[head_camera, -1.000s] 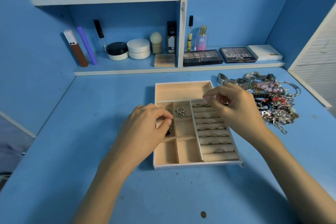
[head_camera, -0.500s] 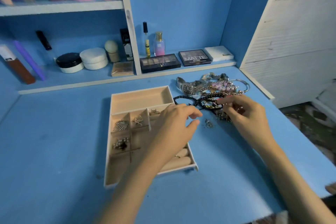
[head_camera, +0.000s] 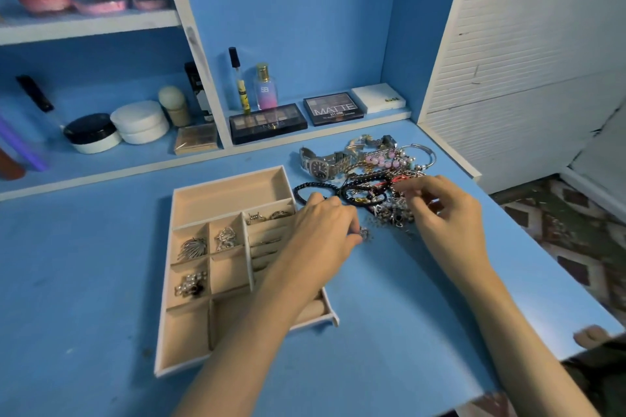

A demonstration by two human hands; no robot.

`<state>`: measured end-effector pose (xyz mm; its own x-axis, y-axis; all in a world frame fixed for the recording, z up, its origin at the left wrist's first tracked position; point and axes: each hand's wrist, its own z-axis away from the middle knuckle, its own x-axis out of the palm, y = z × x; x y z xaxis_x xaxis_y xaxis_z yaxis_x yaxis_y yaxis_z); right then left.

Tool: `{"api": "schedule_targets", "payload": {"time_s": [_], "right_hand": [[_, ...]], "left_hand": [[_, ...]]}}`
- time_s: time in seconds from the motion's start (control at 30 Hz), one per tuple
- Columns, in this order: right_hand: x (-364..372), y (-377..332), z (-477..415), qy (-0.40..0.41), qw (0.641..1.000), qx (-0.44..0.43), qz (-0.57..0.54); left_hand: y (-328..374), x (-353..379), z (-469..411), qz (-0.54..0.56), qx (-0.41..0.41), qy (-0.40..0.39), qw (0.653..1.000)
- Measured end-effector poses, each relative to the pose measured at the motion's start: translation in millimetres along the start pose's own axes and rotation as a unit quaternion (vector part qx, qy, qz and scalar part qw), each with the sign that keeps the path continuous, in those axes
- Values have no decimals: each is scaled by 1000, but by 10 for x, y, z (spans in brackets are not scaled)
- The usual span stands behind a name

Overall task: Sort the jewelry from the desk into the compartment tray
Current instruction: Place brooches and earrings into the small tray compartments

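Observation:
A beige compartment tray [head_camera: 189,332] lies on the blue desk, with silver pieces in three small left cells and rings in the slotted right part. To its right sits a jewelry pile [head_camera: 372,176] with a silver watch [head_camera: 320,166], pink beads and black bead bracelets [head_camera: 306,188]. My left hand [head_camera: 325,230] reaches across the tray's right side and pinches a small silver piece [head_camera: 364,234] on the desk just right of the tray. My right hand [head_camera: 443,213] hovers over the pile's near right side, fingers curled and pinching among the pieces; what it holds is unclear.
Behind the tray, a low shelf holds eyeshadow palettes [head_camera: 267,123], a perfume bottle [head_camera: 265,88], cream jars [head_camera: 140,122] and a white box [head_camera: 377,98]. A white slatted panel [head_camera: 525,61] stands at the right. The desk's right edge [head_camera: 542,240] drops to a patterned floor.
Both hands left the tray and moved right to the jewelry pile. The view swung right. My left hand has closed its fingertips on a small silver piece on the desk.

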<state>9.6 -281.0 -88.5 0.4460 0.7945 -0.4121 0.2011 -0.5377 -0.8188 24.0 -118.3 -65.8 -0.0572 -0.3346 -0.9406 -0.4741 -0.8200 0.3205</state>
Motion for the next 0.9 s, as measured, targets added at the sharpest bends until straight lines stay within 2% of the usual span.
{"api": "schedule_targets", "payload": {"time_s": [0.47, 0.6, 0.77, 0.9], "right_hand": [[42, -3, 33, -48, 998, -21, 43], [71, 33, 39, -65, 989, -59, 122], [95, 69, 74, -83, 962, -114, 233], [118, 60, 98, -92, 939, -149, 295]], "left_hand": [[-33, 16, 31, 3, 34, 27, 999], [-28, -41, 26, 90, 2, 60, 994], [24, -160, 49, 225, -73, 131, 963], [22, -219, 82, 253, -89, 141, 953]]}}
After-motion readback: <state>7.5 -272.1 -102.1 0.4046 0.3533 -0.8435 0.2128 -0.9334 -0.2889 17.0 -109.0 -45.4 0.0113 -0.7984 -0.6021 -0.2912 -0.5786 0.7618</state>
